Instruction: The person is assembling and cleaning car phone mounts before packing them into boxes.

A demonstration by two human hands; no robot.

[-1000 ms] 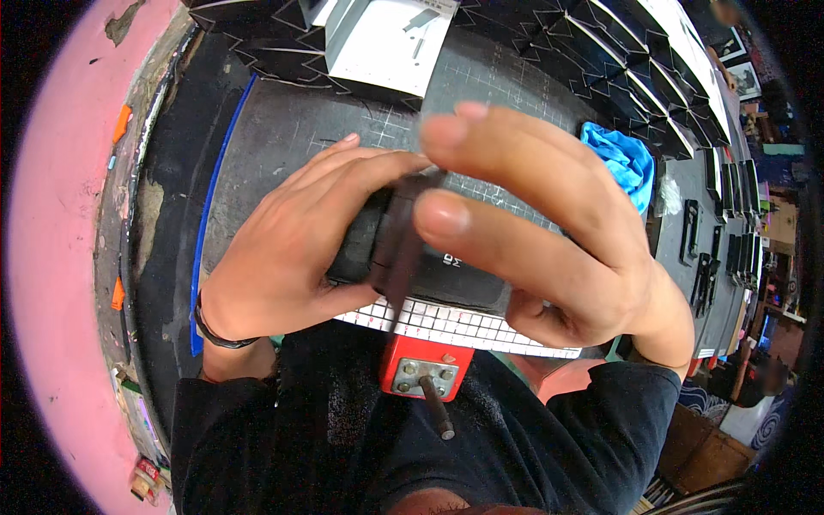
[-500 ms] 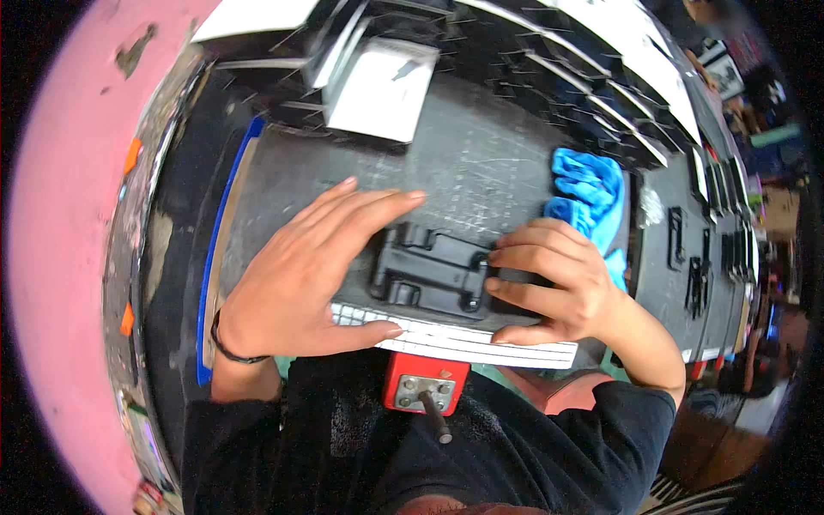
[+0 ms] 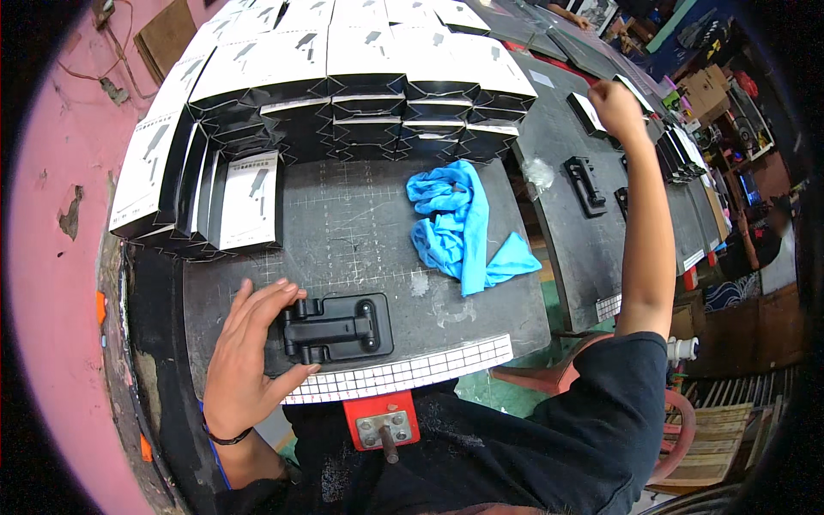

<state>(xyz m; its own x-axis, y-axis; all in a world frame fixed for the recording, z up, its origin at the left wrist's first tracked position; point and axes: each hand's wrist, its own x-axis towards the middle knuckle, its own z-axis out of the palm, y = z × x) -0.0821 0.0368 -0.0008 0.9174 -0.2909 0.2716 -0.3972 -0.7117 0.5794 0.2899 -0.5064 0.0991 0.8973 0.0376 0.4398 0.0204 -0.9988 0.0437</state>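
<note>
A black folding stand (image 3: 339, 328) with a hinged bar lies flat on the dark, gridded work table (image 3: 343, 206), close to its front edge. My left hand (image 3: 249, 352) is beside the stand's left end with fingers and thumb spread around its corners, the fingertips at or close to its edge. Far to the right, my right arm reaches out over the neighbouring table. There my right hand (image 3: 620, 110) is closed, its fingers curled next to a small white-topped black box (image 3: 587, 113). Whatever it holds, if anything, is hidden.
Stacked white-and-black boxes (image 3: 369, 60) line the table's back and left side. A crumpled blue cloth (image 3: 463, 227) lies right of the stand. Along the front edge runs a white gridded strip (image 3: 412, 367). Another black stand (image 3: 585, 184) and a clear plastic wad (image 3: 538, 174) sit on the right table.
My right hand has left the stand and swung far out to the right table, closing. My left hand stays by the stand's left end. The view has shifted, showing more of the boxes.
</note>
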